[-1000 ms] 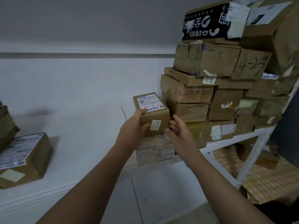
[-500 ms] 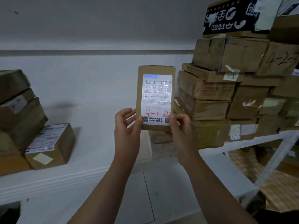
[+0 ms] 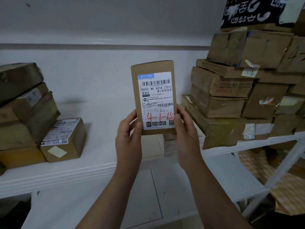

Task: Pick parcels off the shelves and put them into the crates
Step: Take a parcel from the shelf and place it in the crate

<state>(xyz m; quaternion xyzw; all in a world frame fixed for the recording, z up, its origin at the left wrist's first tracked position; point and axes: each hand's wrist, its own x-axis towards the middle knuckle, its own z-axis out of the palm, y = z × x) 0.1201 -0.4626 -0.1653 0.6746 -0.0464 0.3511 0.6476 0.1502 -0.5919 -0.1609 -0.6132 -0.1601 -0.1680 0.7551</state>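
The person holds one brown parcel up in front of the shelf. It stands tall, with its long side going up and down and its white label facing the camera. Red writing near the bottom of the label reads 4-1-15.

The left hand grips the bottom left edge and the right hand grips the bottom right edge. The fingers of each hand are curled closed around the parcel, thumbs in front and the rest behind. Both hands are just as near to it.

More boxes sit piled on the right and on the left. No crate shows here. The next job is likely to lower the parcel and carry it to a crate, so it may need to be tipped flat first.
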